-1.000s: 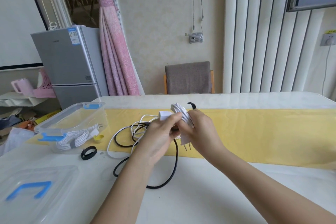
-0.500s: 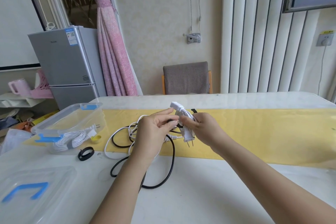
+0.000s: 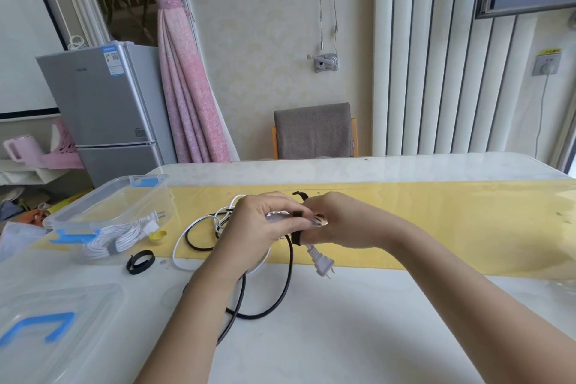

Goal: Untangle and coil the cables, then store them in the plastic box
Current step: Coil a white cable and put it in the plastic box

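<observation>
One clear plastic box [image 3: 106, 212] sits at nine o'clock from the hands and holds one strapped coil of white cable [image 3: 115, 237]. Its lid [image 3: 46, 330] lies at seven o'clock. Mid-table, the left hand [image 3: 258, 227] and right hand [image 3: 339, 221] both curl their fingers round a second white coil [image 3: 280, 217]. A black strap [image 3: 296, 238] crosses this coil, and its plug [image 3: 324, 265] hangs below. One black cable [image 3: 285, 293] lies loose underneath. A second black strap [image 3: 140, 262] lies beside the box.

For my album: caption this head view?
Left hand and right hand bind a coiled white cable with a black strap; another coil lies in the plastic box.
</observation>
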